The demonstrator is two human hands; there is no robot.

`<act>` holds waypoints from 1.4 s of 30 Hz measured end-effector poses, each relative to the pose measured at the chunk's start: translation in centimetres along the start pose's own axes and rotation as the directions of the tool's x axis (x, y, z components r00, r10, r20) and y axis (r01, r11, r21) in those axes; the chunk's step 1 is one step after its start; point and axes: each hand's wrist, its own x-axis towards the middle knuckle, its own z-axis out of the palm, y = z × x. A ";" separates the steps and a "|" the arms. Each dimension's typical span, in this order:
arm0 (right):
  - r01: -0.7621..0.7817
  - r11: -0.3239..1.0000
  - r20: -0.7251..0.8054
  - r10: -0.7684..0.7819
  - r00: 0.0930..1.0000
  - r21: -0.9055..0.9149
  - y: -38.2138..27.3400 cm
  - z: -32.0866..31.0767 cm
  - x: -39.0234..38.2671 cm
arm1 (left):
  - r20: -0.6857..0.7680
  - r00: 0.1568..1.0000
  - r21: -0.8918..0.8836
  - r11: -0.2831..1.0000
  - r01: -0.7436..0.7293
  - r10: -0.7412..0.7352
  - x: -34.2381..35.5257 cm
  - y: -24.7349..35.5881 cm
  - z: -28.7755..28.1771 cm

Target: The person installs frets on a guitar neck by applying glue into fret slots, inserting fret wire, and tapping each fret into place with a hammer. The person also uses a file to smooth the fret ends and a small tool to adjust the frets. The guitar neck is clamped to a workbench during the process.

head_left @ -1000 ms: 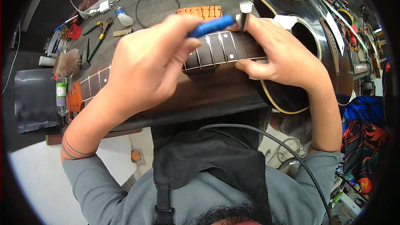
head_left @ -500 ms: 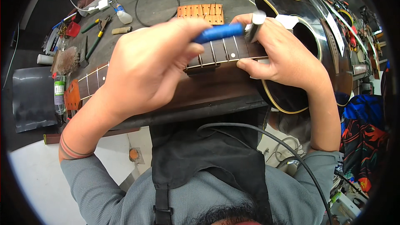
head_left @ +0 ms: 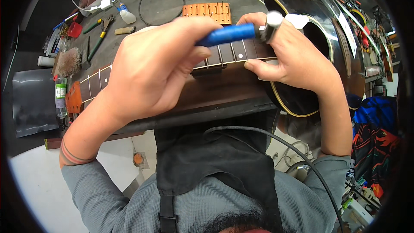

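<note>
Frets (head_left: 244,50) stop by a seemingly bare slot (head_left: 256,48), our left hand (head_left: 151,69) clenched round the hammer (head_left: 235,33), our right hand (head_left: 288,52) parted astride the neck (head_left: 227,54), hold unclear.

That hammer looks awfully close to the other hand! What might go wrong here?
The head of the hammer in the left hand appears very near the right hand, so a stray blow might bruise it. An off-angle strike could also dent the dark fretboard.
</note>
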 end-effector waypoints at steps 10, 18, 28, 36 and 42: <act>0.004 1.000 0.009 -0.005 1.000 0.009 0.1 0.1 0.4 | 0.238 0.971 0.153 0.988 -0.018 -0.020 -0.3 0.0 -0.2; 0.023 0.999 0.023 -0.024 0.999 0.038 0.1 -0.3 0.0 | 0.226 0.974 0.147 0.989 -0.021 -0.013 -0.3 -0.1 -0.1; 0.023 1.000 0.040 -0.024 0.999 0.017 0.3 -0.2 0.0 | 0.241 0.970 0.145 0.989 -0.037 0.001 -0.1 0.3 -0.5; 0.043 0.999 0.011 -0.043 0.999 0.001 0.4 -0.1 -0.1 | 0.296 0.955 0.167 0.984 -0.062 0.009 -0.2 0.0 -0.5; 0.018 1.000 0.055 -0.019 0.998 0.020 0.4 -0.2 0.1 | 0.134 0.991 0.053 0.998 0.020 -0.027 -0.4 0.1 0.2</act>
